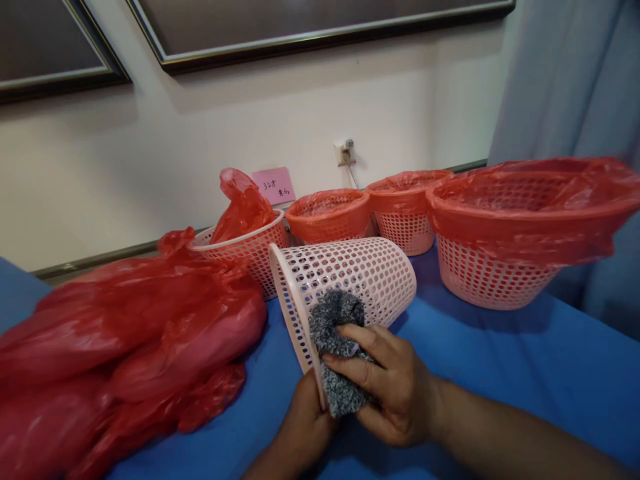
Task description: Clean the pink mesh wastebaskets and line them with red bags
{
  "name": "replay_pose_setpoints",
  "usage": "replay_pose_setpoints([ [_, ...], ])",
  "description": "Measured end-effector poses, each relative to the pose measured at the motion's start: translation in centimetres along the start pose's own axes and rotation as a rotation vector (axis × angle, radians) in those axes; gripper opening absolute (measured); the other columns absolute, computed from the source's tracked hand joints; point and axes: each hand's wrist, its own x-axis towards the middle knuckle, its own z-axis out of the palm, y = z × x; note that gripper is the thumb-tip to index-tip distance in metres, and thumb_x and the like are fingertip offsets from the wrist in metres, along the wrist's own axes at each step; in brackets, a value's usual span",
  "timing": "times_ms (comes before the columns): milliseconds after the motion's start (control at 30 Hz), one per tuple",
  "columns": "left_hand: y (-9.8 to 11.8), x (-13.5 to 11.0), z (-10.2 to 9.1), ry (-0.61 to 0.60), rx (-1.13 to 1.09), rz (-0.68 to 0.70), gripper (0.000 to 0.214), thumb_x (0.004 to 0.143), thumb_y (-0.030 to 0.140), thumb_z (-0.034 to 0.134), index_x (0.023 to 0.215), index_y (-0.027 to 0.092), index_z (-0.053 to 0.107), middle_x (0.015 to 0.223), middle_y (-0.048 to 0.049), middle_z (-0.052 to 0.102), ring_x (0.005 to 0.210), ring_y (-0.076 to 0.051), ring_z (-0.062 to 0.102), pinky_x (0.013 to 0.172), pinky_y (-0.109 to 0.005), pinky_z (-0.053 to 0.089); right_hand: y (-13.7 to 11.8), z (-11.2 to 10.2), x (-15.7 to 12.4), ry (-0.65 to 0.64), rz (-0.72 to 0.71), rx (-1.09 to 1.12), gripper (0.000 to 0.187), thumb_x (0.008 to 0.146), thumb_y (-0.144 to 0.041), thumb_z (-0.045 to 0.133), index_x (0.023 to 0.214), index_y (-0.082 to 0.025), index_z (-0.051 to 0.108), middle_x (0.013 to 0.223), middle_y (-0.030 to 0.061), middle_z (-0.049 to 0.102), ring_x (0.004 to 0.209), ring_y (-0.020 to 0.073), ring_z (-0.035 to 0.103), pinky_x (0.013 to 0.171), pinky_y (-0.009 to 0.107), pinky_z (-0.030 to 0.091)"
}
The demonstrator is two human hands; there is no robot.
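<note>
A pale pink perforated plastic basket (pixel 365 267) is tipped on its side over the blue-covered table, its mouth facing left. My left hand (pixel 307 420) grips its rim from below, with the fingers partly hidden behind the rim and the cloth. In my right hand (pixel 393 380) is a grey fuzzy cleaning cloth (pixel 337 327), pressed by bent fingers against the basket's outer wall near the rim.
Red plastic bags (pixel 150 333) lie heaped on the blue table cover (pixel 480 360) at left. Behind stand a basket holding a red bag (pixel 245 207) and bag-lined baskets (pixel 327 213), (pixel 407 230), with a larger lined basket (pixel 495 277) at right. A pink note (pixel 274 185) is on the wall.
</note>
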Motion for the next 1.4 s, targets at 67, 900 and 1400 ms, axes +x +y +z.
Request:
replay_pose_setpoints([
  [67,1.4,0.2,-0.1,0.012,-0.138,-0.048,0.032,0.080,0.034,0.079,0.110,0.024,0.081,0.099,-0.0031,0.083,0.098,-0.031,0.078,0.076,-0.029,0.065,0.1,0.4,-0.1,-0.019,-0.032,0.002,0.062,0.077,-0.023,0.058,0.139,-0.016,0.058,0.140,0.0168,0.057,0.103,0.0278,0.063,0.082,0.044,0.061],
  [900,-1.0,-0.9,-0.1,0.077,-0.091,0.036,0.037,0.081,0.043,0.081,0.114,0.024,0.081,0.088,-0.0037,0.082,0.081,-0.026,0.077,0.072,-0.028,0.064,-0.1,1.5,-0.7,0.033,-0.010,0.063,0.061,0.073,-0.020,0.054,0.134,-0.018,0.060,0.139,0.0136,0.051,0.101,0.0238,0.065,0.082,0.039,0.063],
  [1400,-2.3,-0.4,0.5,0.042,0.018,0.021,0.046,0.103,0.042,0.053,0.143,0.022,0.065,0.139,-0.0131,0.070,0.133,-0.031,0.063,0.120,-0.051,0.043,8.8,-1.1,-1.3,0.276,0.708,-0.148,0.050,0.085,-0.023,0.055,0.134,-0.023,0.064,0.127,0.0118,0.065,0.120,0.0304,0.065,0.107,0.052,0.053],
])
